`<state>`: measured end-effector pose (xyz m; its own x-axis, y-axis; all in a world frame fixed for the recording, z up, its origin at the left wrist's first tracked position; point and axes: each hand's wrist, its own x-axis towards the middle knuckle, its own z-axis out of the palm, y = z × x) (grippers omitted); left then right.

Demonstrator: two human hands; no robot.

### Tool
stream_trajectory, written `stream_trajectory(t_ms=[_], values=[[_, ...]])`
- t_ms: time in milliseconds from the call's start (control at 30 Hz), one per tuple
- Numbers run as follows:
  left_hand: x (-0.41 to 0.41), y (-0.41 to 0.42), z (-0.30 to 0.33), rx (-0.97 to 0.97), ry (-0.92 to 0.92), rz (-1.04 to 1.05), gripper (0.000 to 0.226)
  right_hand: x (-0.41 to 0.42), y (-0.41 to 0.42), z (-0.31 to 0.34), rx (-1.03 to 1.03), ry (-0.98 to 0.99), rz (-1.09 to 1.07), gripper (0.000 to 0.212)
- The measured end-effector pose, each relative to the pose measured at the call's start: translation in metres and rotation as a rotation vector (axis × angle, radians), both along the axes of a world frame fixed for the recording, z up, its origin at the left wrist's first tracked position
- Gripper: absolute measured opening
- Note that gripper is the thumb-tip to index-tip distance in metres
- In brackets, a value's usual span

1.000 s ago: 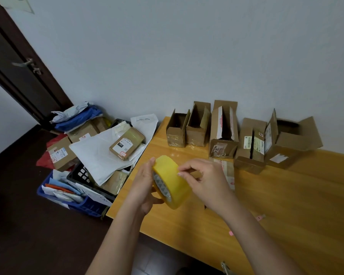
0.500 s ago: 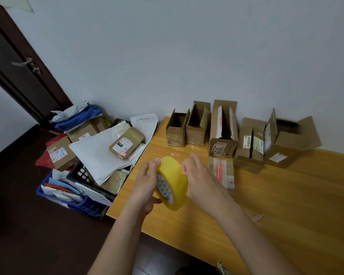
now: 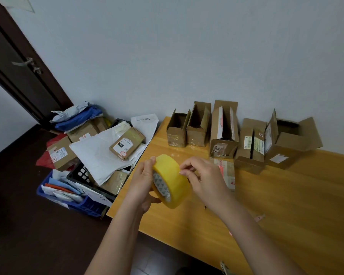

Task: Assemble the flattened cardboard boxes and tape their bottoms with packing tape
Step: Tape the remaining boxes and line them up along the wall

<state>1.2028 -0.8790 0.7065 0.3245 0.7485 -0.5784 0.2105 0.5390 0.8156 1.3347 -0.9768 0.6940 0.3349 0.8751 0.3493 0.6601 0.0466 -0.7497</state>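
A yellow roll of packing tape is held upright above the wooden table. My left hand grips the roll from its left side, thumb on the top rim. My right hand rests on the roll's right side with its fingertips pinching at the tape surface. A flattened cardboard box lies on the table just behind my right hand, partly hidden by it. Several assembled open boxes stand in a row against the wall.
Left of the table, on the floor, a blue crate and a black crate hold envelopes, white mailers and small parcels. A dark door stands at the far left. Small scraps lie on the table at the right.
The roll has turned slightly in my hands. My right hand's fingers shifted from over the far rim to pinching at the tape's upper surface. The flattened box behind is more visible.
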Motion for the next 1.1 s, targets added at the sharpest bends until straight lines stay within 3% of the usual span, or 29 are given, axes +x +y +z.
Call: stream_trajectory(t_ms=[167,300,400,667,800,900,1000,1100], values=[[0.001,-0.003,0.004,0.079,0.017,-0.004,0.019,0.004,0.001,0.005,-0.046,0.000,0.062,0.010],[0.005,-0.005,0.004,0.091,0.039,0.015,0.019,-0.004,0.002,0.011,-0.179,-0.205,0.047,0.028],[0.008,-0.008,0.005,0.087,0.046,0.034,0.021,-0.008,0.002,0.017,-0.288,-0.250,0.012,0.031],[0.007,-0.004,0.005,0.042,0.045,0.079,0.018,-0.013,-0.005,0.010,-0.239,-0.145,0.057,0.031],[0.003,0.000,0.003,-0.014,0.044,0.086,0.040,-0.010,-0.008,0.001,-0.065,0.130,0.045,0.003],[0.002,0.003,0.001,-0.019,0.046,0.091,0.051,-0.007,-0.007,-0.001,-0.087,0.317,0.040,0.014],[0.003,0.004,-0.002,-0.013,0.057,0.087,0.049,-0.004,-0.002,-0.003,-0.048,0.226,-0.005,0.012],[0.005,0.003,-0.001,0.003,0.069,0.079,0.037,-0.003,0.002,-0.003,0.073,-0.046,-0.016,0.018]])
